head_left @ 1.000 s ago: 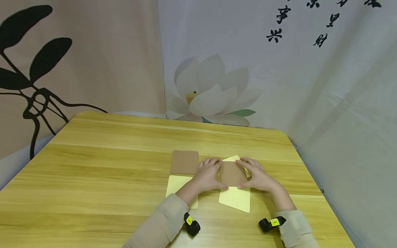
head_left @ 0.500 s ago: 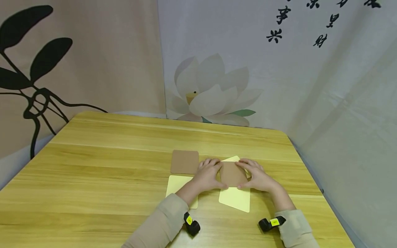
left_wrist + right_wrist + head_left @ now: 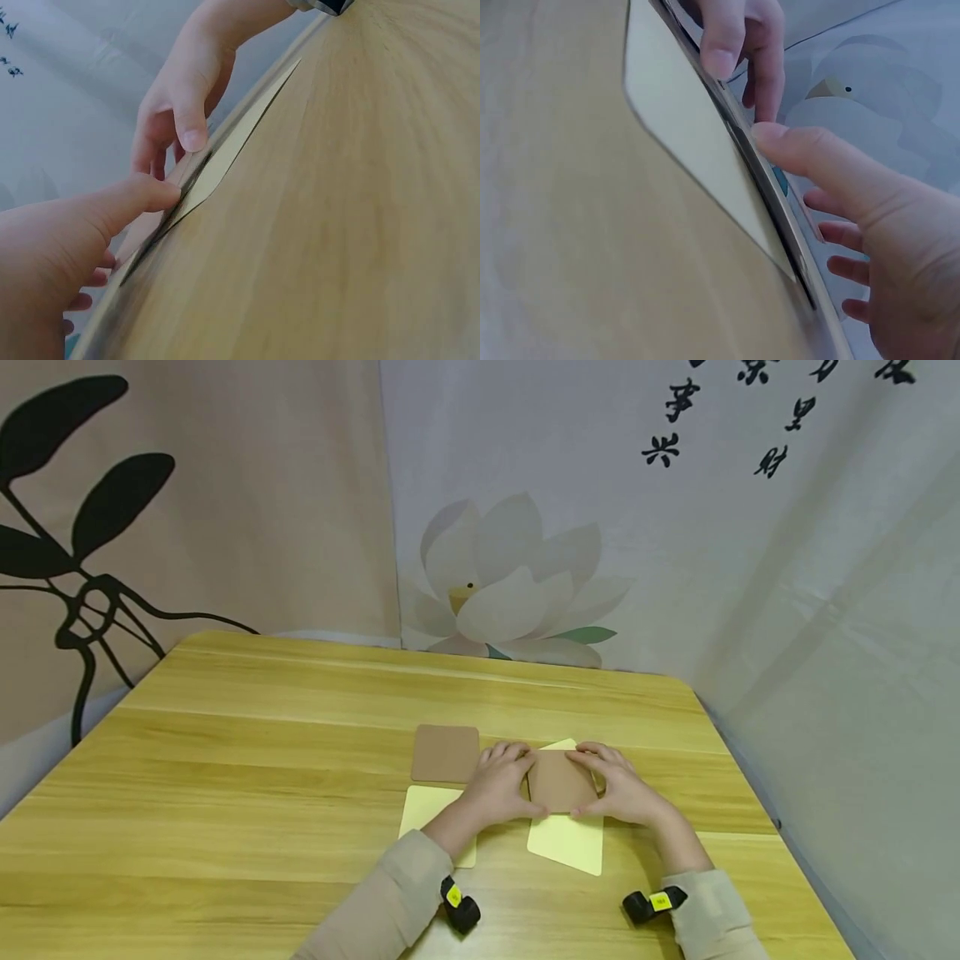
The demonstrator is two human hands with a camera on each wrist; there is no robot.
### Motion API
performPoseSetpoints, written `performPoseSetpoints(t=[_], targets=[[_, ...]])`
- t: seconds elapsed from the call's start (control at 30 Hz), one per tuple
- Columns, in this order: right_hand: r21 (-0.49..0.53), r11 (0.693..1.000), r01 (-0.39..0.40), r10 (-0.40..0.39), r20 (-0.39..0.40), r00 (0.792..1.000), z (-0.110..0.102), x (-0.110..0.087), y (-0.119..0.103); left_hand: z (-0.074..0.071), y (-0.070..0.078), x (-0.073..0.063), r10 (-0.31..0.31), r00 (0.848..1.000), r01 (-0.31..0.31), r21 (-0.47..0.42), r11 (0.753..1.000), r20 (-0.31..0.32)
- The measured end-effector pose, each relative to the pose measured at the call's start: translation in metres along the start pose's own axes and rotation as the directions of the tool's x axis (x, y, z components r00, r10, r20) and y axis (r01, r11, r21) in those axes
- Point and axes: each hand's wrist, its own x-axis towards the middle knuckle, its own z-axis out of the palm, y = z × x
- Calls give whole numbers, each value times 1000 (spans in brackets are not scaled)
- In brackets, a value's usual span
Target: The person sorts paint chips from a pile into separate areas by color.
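Observation:
A square brown card [image 3: 562,782] with rounded corners is held between two hands. On its left side, the left hand [image 3: 501,787] grips it with thumb at the near edge and fingers at the far corner. The right hand [image 3: 621,787] grips the opposite side in the same way. Beneath lies a yellow card [image 3: 567,845], set at an angle, showing at the front and behind. Both wrist views show a dark gap between the brown card's near edge and the yellow card [image 3: 682,127], each thumb right at that edge.
To the left, another brown card [image 3: 446,753] lies flat on the wooden table [image 3: 247,793]. In front of it is a second yellow card [image 3: 427,810], partly hidden by the left wrist. Curtains [image 3: 825,593] hang behind and beside the table. Black wrist cameras [image 3: 461,910] sit at the cuffs.

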Motion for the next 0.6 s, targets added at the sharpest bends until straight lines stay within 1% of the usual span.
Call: performPoseSetpoints(t=[0.17,0.4,0.6], targets=[[-32,999,8,-8,-18,1000,0,1,-3,-3,-3,-3,16,999,-16,1,1000,-32],[-56,997,47,-50,-49,998,2,7,-11,-13,-7,-10,27,998,-28,-8,1000,-64],[-61,995,81,-84,-55,995,4,14,-20,-19,-16,-14,26,996,-27,-16,999,-83]])
